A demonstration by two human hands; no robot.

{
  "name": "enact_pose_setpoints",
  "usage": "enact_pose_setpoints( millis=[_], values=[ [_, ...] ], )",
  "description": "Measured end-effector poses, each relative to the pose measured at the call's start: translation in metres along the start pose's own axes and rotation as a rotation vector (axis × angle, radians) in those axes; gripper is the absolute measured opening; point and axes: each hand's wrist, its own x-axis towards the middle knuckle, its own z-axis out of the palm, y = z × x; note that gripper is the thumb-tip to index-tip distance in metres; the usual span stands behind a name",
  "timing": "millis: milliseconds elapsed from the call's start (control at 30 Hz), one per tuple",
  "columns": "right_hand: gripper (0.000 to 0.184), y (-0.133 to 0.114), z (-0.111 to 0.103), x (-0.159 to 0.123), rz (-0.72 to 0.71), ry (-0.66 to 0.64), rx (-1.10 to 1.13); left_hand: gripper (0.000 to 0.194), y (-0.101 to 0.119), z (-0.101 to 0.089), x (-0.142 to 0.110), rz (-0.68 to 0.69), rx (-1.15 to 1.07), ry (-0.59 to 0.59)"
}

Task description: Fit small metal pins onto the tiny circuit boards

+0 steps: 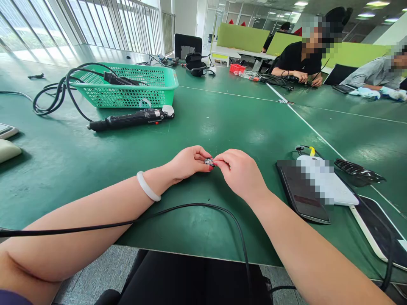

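Between my two hands is a small dark circuit board [209, 162] with pale markings, just above the green tabletop [197, 224]. My left hand [190, 163] is closed on the board's left side, thumb below and fingers above. The fingertips of my right hand [238, 171] pinch together at the board's right edge; whether they grip the board or some smaller part there is too small to tell. A black cable [190, 205] runs over my left forearm and down past the table's front edge.
A green basket [127, 99] with a cable stands at the back left, a black electric screwdriver [130, 119] before it. Phones [299, 190], a white box-like item [333, 182] and a hair clip [359, 171] lie at right. Two people [299, 59] sit across the table.
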Motion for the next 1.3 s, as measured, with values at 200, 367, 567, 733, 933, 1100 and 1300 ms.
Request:
enact_pose_setpoints(
  millis=[200,367,567,733,933,1100,1300],
  values=[
    [0.016,0.003,-0.003,0.000,0.100,-0.022,0.068,0.028,0.001,0.000,-0.001,0.001,-0.097,-0.005],
    [0.018,0.009,-0.003,0.001,0.148,-0.103,0.139,0.029,0.000,0.000,0.000,-0.016,-0.096,-0.010],
    [0.013,0.011,-0.001,0.002,0.164,-0.091,0.187,0.030,0.000,0.000,0.001,-0.036,-0.083,-0.017],
    [0.014,0.017,0.002,0.006,0.189,-0.005,0.134,0.059,0.000,-0.002,0.001,-0.024,-0.123,-0.043],
    [0.013,0.027,0.009,0.011,0.196,0.071,0.110,0.073,0.001,-0.002,0.001,-0.029,-0.145,-0.012],
    [0.014,0.028,0.010,0.010,0.211,0.077,0.117,0.075,0.003,-0.001,0.000,-0.036,-0.127,0.002],
    [0.014,0.026,0.008,0.009,0.167,0.113,0.069,0.074,0.005,0.000,-0.001,-0.039,-0.111,0.004]
  ],
)
